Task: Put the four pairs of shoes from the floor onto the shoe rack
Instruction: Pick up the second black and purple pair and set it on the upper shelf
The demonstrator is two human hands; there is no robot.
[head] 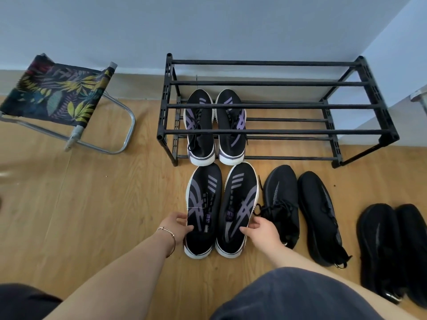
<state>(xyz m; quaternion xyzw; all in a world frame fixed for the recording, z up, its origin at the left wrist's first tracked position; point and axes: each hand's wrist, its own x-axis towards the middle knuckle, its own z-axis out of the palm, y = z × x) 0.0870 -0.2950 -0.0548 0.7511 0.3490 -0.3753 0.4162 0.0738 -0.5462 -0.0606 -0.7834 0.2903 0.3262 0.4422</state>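
Observation:
A black two-tier shoe rack stands against the wall. On its lower tier at the left sits one pair of black-and-purple sneakers. A matching second pair rests on the floor just in front of it. My left hand grips the outer side of its left shoe, thumb at the opening. The right shoe is held the same way by my right hand. To the right on the floor lie an all-black pair and another black pair.
A folding stool with a leaf-print seat stands at the left by the wall. The rack's top tier and the right part of its lower tier hold nothing. My knees fill the bottom edge. A wall corner juts out at the far right.

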